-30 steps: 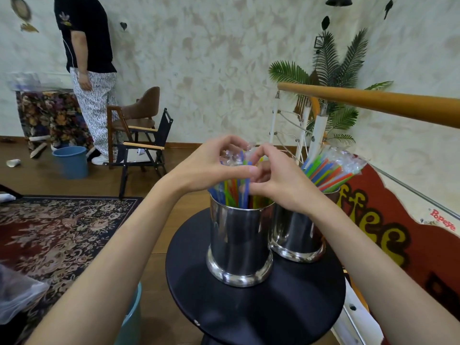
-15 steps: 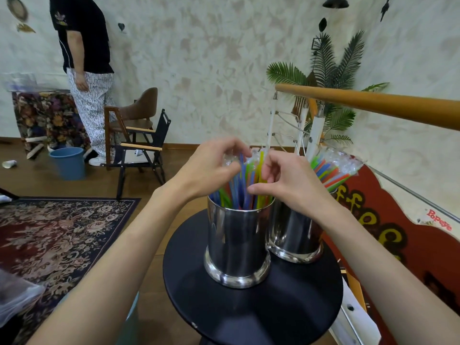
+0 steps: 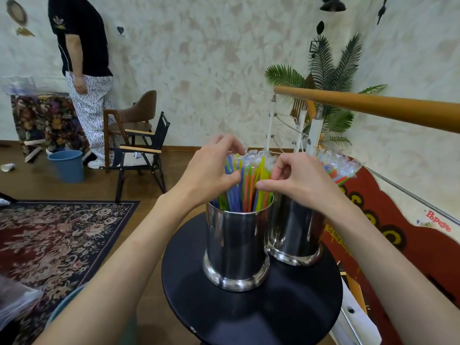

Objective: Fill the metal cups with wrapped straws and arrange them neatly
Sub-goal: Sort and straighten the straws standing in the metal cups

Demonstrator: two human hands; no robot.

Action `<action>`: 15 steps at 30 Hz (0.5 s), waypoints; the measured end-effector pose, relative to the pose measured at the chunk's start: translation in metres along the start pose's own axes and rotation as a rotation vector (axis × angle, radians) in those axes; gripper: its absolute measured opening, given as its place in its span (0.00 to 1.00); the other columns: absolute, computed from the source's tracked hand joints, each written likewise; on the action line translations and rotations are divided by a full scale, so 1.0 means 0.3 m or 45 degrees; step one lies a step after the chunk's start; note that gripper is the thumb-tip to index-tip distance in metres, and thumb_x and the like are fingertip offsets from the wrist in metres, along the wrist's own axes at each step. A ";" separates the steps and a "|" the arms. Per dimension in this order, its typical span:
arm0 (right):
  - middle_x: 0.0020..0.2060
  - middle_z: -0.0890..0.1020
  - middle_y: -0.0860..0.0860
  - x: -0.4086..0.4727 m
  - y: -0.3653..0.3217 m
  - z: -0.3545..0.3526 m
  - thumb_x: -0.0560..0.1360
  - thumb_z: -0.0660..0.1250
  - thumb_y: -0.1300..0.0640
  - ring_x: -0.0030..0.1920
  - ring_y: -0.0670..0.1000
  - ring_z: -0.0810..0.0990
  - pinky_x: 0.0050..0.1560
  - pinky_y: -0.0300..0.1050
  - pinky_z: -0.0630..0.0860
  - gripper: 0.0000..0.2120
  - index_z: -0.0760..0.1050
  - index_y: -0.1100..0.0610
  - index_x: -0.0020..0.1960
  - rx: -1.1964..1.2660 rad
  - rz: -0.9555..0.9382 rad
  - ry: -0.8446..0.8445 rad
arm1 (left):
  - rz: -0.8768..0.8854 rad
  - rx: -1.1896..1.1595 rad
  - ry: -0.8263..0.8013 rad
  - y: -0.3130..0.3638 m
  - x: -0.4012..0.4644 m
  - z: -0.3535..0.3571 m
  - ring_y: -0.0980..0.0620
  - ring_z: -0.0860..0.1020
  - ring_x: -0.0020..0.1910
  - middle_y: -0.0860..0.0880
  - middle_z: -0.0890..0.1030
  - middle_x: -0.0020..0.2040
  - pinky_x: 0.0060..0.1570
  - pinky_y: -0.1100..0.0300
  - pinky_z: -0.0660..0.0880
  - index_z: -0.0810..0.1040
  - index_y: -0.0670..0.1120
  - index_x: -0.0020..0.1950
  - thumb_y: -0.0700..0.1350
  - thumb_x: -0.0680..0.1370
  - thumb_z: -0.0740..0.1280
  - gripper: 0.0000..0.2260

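Two polished metal cups stand touching on a round black table (image 3: 249, 317); the near cup (image 3: 236, 247) sits toward the person, the far cup (image 3: 295, 235) just beside it on the person's right. Both hold wrapped straws standing upright; the straws in the near cup (image 3: 249, 185) are blue, green, orange and yellow in clear wrappers; the straws in the far cup (image 3: 336, 168) lean outward toward the right.

The left hand (image 3: 209, 175) is over the near cup's left side, fingers curled, thumb and fingertips pinching the straws in that cup; the right hand (image 3: 296, 178) is over the same cup's right side, thumb and forefinger closed on the yellow and orange straws; the remaining fingers are bent.

Legible writing: a red board (image 3: 408, 245) behind the table carries large yellow letters, partly hidden; a small yellow label reads "To My" before it is cut off; a sticker (image 3: 438, 221) on the wall reads "Popeye".

A wooden handrail (image 3: 373, 108) runs above the board; a patterned rug (image 3: 57, 235) lies on the floor to the left; a second person (image 3: 84, 70) stands near a blue bucket (image 3: 66, 166) and a folding chair (image 3: 142, 150).
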State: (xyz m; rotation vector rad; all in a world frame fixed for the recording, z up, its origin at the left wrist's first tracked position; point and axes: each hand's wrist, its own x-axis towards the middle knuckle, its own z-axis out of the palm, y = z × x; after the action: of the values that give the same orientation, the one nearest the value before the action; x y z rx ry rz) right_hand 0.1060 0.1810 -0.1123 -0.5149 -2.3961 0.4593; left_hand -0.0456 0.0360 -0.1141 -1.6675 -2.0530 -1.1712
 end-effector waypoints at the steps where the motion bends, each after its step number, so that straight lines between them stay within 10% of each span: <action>1: 0.29 0.80 0.46 0.000 0.000 0.003 0.64 0.80 0.39 0.31 0.41 0.76 0.31 0.36 0.66 0.19 0.77 0.52 0.35 -0.022 0.027 -0.010 | 0.009 0.018 0.007 0.000 0.001 -0.001 0.53 0.76 0.57 0.53 0.75 0.54 0.61 0.49 0.74 0.77 0.48 0.56 0.39 0.73 0.73 0.14; 15: 0.31 0.80 0.44 -0.001 -0.005 0.035 0.75 0.74 0.51 0.36 0.42 0.79 0.42 0.41 0.71 0.08 0.81 0.52 0.38 0.136 0.146 -0.078 | -0.040 0.274 -0.130 -0.004 0.009 0.043 0.55 0.76 0.51 0.56 0.78 0.46 0.57 0.51 0.70 0.82 0.57 0.50 0.60 0.74 0.73 0.10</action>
State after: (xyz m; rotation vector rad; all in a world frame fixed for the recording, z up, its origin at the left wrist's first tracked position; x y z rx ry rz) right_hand 0.0992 0.1776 -0.1195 -0.6004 -2.3928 0.6586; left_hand -0.0438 0.0471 -0.1214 -1.6270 -2.1855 -0.8546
